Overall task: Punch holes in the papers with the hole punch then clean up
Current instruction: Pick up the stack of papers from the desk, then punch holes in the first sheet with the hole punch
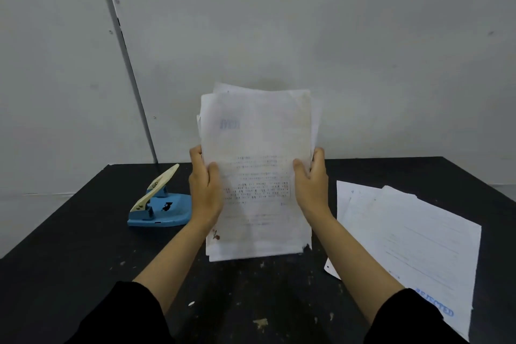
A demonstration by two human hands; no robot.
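**Paper stack held upright in both hands; hole punch and loose sheets to either side**

Item 1, stack of papers (pixel 258 170): white sheets, faint printed text, a blue stamp showing through near the top; held upright between the two hands, edges uneven at the top; its bottom edge is at or just above the table (pixel 69 254), contact cannot be told; a small reddish mark on the lower corner, below the left thumb.

Item 2, left hand (pixel 205 190): clamped on the stack's left edge; thumb across the front face, remaining fingers (pixel 195 155) curled round behind the sheets; black sleeve at the forearm's near end.

Item 3, right hand (pixel 311 184): clamped on the stack's right edge at about the same height; thumb on the front face, fingers wrapped behind; black sleeve likewise.

Item 4, hole punch (pixel 160 205): blue base, cream lever raised at a slant; stands on the table just outboard of the left hand's knuckles, apart from the stack; no paper in it.

Item 5, loose sheets (pixel 405 237): several white pages lying flat and overlapped on the table, outboard of the right wrist and forearm; blue stamp reading "REJECTED" on the corner nearest the right sleeve; a punched hole visible on one sheet's near left corner.

Item 6, table: black top, scuffed, pale flecks scattered on the surface below the wrists.

Item 7, wall (pixel 363 36): plain grey, beyond the fingertips, behind the stack.
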